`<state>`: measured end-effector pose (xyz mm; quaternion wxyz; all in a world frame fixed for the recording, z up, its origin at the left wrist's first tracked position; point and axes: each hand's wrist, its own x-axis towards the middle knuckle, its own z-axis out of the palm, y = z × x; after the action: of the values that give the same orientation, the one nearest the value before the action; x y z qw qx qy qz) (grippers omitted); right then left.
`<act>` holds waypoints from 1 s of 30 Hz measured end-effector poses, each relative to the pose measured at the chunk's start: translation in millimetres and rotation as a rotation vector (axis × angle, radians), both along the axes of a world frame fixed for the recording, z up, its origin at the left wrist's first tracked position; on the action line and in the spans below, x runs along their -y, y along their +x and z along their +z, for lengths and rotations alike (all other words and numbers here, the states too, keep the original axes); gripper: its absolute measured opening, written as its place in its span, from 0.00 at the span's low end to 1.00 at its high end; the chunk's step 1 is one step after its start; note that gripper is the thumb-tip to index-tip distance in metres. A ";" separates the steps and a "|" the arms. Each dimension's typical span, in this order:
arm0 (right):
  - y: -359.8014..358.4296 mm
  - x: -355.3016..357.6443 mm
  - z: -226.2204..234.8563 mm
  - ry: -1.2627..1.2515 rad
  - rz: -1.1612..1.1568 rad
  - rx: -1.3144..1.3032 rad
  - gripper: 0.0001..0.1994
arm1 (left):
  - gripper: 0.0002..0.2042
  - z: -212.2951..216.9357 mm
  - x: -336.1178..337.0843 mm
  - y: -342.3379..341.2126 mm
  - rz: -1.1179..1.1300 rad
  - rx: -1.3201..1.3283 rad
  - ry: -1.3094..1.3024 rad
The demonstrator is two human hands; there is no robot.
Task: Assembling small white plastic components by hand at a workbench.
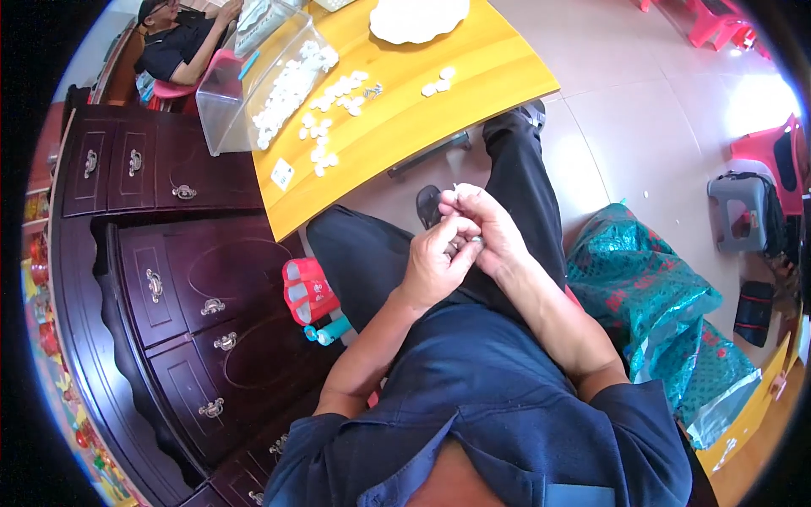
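Note:
Above my lap, my left hand (438,260) and my right hand (490,226) meet with their fingers curled and pinched. A tiny pale bit shows at the fingertips of each, too small to name. Beyond them stands a yellow wooden table (473,63). Small white pieces (343,86) lie scattered on it, beside a little cluster of grey metal bits (372,90). Three more white pieces (437,85) sit apart to the right. A clear plastic bin (221,106), tipped toward me, holds a heap of white pieces (291,91).
A white scalloped plate (416,19) rests at the table's far side. Dark wooden drawers (194,287) fill the left. By my left leg is a red bag (307,290); a green sack (646,287) lies at right, near a grey stool (739,211). Another person (182,46) sits far left.

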<state>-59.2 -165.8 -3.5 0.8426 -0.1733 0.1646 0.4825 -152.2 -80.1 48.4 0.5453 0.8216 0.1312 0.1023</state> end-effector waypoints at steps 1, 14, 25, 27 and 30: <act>-1.8 -0.6 8.4 -0.053 -0.005 0.075 0.04 | 0.06 -6.4 -2.3 -2.1 0.003 0.027 -0.051; -15.9 -6.3 25.0 -0.333 -0.012 0.829 0.03 | 0.06 11.2 -58.2 -6.7 0.220 0.141 -0.166; -16.5 -3.8 25.1 -0.489 0.076 0.970 0.05 | 0.06 9.5 -57.2 -7.4 0.184 0.114 -0.121; -15.9 -3.9 24.7 -0.492 0.080 0.980 0.05 | 0.06 8.8 -59.2 -7.0 0.170 0.105 -0.129; -15.3 -3.4 24.1 -0.491 0.083 0.982 0.05 | 0.05 10.4 -60.4 -4.9 0.143 0.051 -0.098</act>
<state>-74.5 -162.4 20.6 0.7355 -0.5758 -0.1472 0.3254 -157.1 -19.6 58.8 0.5793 0.7796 0.1802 0.1553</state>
